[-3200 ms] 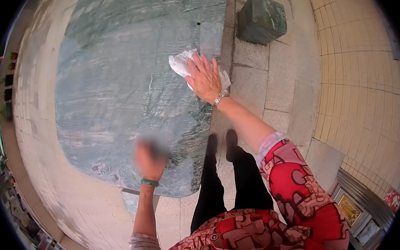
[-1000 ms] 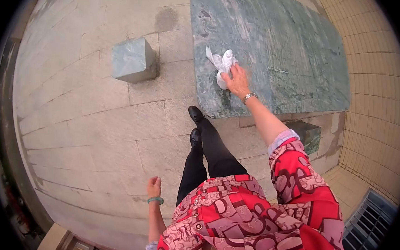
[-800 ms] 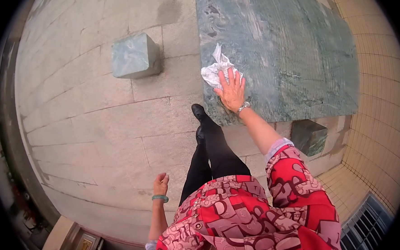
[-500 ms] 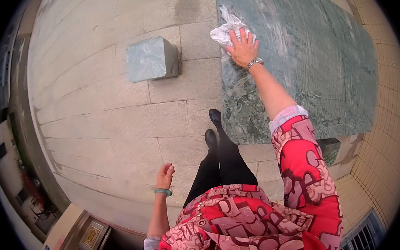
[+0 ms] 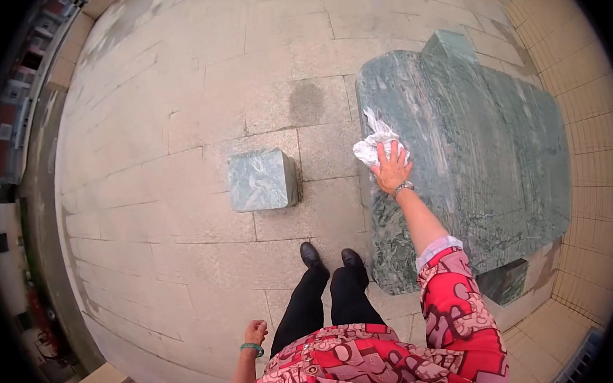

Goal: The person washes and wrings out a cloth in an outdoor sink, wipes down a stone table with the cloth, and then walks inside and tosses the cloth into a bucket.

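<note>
A crumpled white cloth [image 5: 377,144] lies near the left edge of a green marble-patterned stone table [image 5: 488,159]. My right hand [image 5: 391,171] presses on the cloth with its fingers spread over it, and a metal watch sits on that wrist. Down by my left side hangs my left hand [image 5: 256,332], its fingers curled in and nothing visible in them. A green bangle [image 5: 252,349] circles the left wrist.
A block-shaped stone stool [image 5: 260,181] stands left of the table. Another stone stool [image 5: 450,46] shows at the table's far side, and a third [image 5: 503,281] is partly under its near edge. Paving slabs cover the ground; a tiled wall [image 5: 593,144] runs along the right.
The view has shifted, so more of the table's far end shows. My feet have moved apart. My right hand stays on the cloth near the table's left edge; my left hand still hangs down.
</note>
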Demonstrator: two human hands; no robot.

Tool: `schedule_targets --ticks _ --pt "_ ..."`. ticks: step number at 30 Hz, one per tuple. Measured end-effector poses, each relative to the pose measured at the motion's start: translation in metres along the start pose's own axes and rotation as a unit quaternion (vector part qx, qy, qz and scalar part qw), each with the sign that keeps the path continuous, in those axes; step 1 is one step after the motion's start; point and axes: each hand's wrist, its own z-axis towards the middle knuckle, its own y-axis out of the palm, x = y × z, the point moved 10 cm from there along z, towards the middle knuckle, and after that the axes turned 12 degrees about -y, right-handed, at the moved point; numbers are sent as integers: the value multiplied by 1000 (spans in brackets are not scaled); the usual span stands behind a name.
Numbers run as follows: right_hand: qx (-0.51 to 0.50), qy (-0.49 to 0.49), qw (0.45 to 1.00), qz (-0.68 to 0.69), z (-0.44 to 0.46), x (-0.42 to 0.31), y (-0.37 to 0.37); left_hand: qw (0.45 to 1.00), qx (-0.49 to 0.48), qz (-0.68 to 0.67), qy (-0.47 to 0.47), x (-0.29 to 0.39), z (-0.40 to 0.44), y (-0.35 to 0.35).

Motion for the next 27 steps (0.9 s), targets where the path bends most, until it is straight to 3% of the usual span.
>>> schedule_targets --ticks 9,11,14,22,27 --pt "17 67 998 -7 25 -7 -27 986 36 -162 -12 64 31 -54" --pt "9 103 995 -4 60 8 -29 992 3 -118 -52 85 32 -44" --pt "2 109 994 2 109 29 -45 997 1 -73 -5 133 18 -35" --pt "-8 155 988 20 248 88 -82 997 28 -71 2 258 31 0" --pt "-14 202 979 25 289 104 -94 992 -32 -123 27 302 49 26"
